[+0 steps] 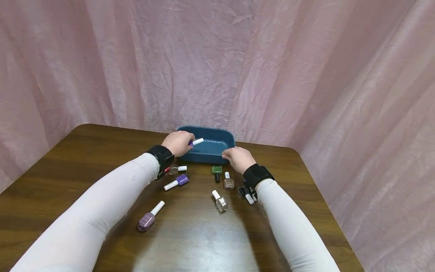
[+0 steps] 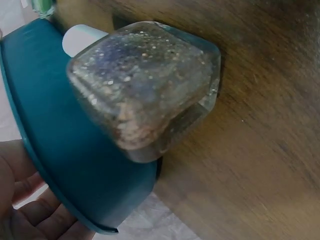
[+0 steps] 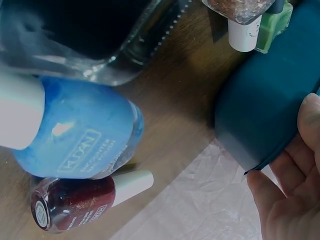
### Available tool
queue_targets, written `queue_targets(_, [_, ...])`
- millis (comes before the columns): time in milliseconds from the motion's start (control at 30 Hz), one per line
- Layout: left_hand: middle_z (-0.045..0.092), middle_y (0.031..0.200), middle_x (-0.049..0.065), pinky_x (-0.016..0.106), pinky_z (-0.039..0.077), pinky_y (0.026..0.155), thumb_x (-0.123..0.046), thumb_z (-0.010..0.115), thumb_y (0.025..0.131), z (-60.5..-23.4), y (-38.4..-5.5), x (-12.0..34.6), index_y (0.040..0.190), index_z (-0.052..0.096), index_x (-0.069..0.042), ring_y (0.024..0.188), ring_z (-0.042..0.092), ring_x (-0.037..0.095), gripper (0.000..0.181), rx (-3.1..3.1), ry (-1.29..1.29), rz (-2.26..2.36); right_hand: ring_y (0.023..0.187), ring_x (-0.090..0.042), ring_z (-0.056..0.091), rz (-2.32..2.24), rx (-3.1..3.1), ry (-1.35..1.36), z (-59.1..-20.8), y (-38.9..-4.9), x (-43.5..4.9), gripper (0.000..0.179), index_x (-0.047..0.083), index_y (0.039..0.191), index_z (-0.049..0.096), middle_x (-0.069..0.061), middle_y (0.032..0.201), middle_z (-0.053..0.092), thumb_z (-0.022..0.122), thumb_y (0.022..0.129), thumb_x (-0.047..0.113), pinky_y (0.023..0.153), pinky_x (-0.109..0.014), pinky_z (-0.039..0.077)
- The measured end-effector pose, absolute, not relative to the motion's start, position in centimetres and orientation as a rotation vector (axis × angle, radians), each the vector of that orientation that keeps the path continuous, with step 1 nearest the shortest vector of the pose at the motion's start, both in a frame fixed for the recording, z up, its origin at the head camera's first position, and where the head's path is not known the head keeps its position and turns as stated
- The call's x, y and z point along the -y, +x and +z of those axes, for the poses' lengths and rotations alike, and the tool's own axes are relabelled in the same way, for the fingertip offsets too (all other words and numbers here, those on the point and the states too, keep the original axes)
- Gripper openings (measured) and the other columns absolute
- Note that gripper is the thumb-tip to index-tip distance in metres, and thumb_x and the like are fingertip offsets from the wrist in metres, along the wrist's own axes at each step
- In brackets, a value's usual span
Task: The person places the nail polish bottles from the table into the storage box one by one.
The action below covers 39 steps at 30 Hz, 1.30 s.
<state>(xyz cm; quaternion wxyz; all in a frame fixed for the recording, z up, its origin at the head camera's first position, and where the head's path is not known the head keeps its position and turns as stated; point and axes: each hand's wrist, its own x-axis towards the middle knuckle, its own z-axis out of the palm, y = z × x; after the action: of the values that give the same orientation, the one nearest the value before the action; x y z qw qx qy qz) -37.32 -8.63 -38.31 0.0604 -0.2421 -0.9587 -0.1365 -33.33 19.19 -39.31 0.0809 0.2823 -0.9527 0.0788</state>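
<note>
Over the left end of a blue plastic bin (image 1: 204, 158), my left hand (image 1: 177, 142) holds a purple nail polish bottle (image 1: 198, 141) with a white cap. The hand covers most of that bottle's body. In the left wrist view, those fingers (image 2: 42, 207) lie beyond the bin's rim, and the bottle cannot be seen. My right hand (image 1: 239, 158) grips the bin's right front corner, its thumb over the rim. A brown glitter bottle (image 2: 145, 85) lies just under the left wrist. Near the right wrist lie black (image 3: 65, 35), blue (image 3: 82, 130) and dark red (image 3: 75, 202) bottles.
On the wooden table (image 1: 190, 241) lie a second purple bottle (image 1: 182, 180), a mauve one (image 1: 146, 221), a silver one (image 1: 221, 204), a green one (image 1: 216, 170) and another glitter bottle (image 1: 229, 184). A pink curtain (image 1: 204, 68) hangs behind the table.
</note>
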Motion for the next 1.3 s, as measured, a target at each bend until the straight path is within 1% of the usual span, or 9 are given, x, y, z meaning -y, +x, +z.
queue_targets(167, [0.075, 0.096, 0.007, 0.044, 0.056, 0.078, -0.013, 0.084, 0.100, -38.6, -37.8, 8.5, 0.109, 0.079, -0.005, 0.082, 0.066, 0.023, 0.013, 2.907, -0.733, -0.403, 0.102, -0.030, 0.078, 0.231, 2.845, 0.828, -39.2, -33.1, -19.1, 0.020, 0.009, 0.116, 0.083, -0.008, 0.108, 0.082, 0.068, 0.111, 0.020, 0.093, -0.048, 0.060])
queue_targets(400, [0.072, 0.087, 0.006, 0.043, 0.055, 0.077, -0.011, 0.083, 0.100, -38.3, -38.0, 7.8, 0.100, 0.079, -0.005, 0.077, 0.064, 0.024, 0.007, 2.947, -0.734, -0.353, 0.103, -0.030, 0.078, 0.224, 2.845, 0.814, -39.0, -33.0, -19.4, 0.020, 0.009, 0.117, 0.083, -0.008, 0.109, 0.082, 0.069, 0.110, 0.020, 0.094, -0.048, 0.060])
queue_targets(600, [0.077, 0.094, 0.008, 0.046, 0.060, 0.082, -0.009, 0.083, 0.100, -37.9, -38.1, 7.5, 0.100, 0.080, -0.004, 0.086, 0.072, 0.028, 0.006, 3.011, -0.721, -0.326, 0.103, -0.030, 0.078, 0.222, 2.840, 0.809, -39.2, -33.1, -19.6, 0.020, 0.008, 0.116, 0.083, -0.008, 0.109, 0.083, 0.069, 0.110, 0.020, 0.094, -0.048, 0.060])
queue_targets(733, [0.078, 0.096, 0.009, 0.047, 0.061, 0.085, -0.009, 0.084, 0.099, -37.9, -38.3, 7.3, 0.101, 0.081, -0.004, 0.089, 0.074, 0.029, 0.007, 3.029, -0.728, -0.314, 0.105, -0.030, 0.077, 0.228, 2.851, 0.803, -39.5, -33.2, -19.6, 0.020, 0.009, 0.117, 0.083, -0.008, 0.109, 0.082, 0.068, 0.111, 0.020, 0.095, -0.048, 0.060])
queue_targets(867, [0.078, 0.095, 0.008, 0.047, 0.061, 0.085, -0.010, 0.085, 0.098, -38.2, -38.8, 7.2, 0.101, 0.081, -0.005, 0.089, 0.073, 0.028, 0.007, 3.039, -0.748, -0.286, 0.104, -0.030, 0.076, 0.224, 2.856, 0.811, -39.6, -33.1, -19.8, 0.019, 0.010, 0.116, 0.083, -0.007, 0.108, 0.082, 0.067, 0.111, 0.020, 0.094, -0.048, 0.059])
queue_targets(1100, [0.076, 0.090, 0.007, 0.047, 0.061, 0.082, -0.008, 0.087, 0.096, -38.0, -39.2, 6.9, 0.091, 0.079, -0.008, 0.085, 0.072, 0.028, 0.009, 3.047, -0.758, -0.266, 0.106, -0.031, 0.077, 0.233, 2.853, 0.801, -39.4, -33.1, -20.1, 0.020, 0.008, 0.118, 0.083, -0.009, 0.110, 0.082, 0.068, 0.110, 0.019, 0.096, -0.049, 0.059])
queue_targets(1300, [0.078, 0.089, 0.006, 0.048, 0.062, 0.081, -0.005, 0.083, 0.098, -38.0, -39.7, 6.7, 0.093, 0.083, -0.007, 0.084, 0.072, 0.027, 0.005, 3.103, -0.733, -0.226, 0.104, -0.030, 0.076, 0.230, 2.859, 0.813, -39.6, -33.3, -20.0, 0.019, 0.010, 0.116, 0.082, -0.007, 0.107, 0.082, 0.068, 0.111, 0.020, 0.095, -0.048, 0.059])
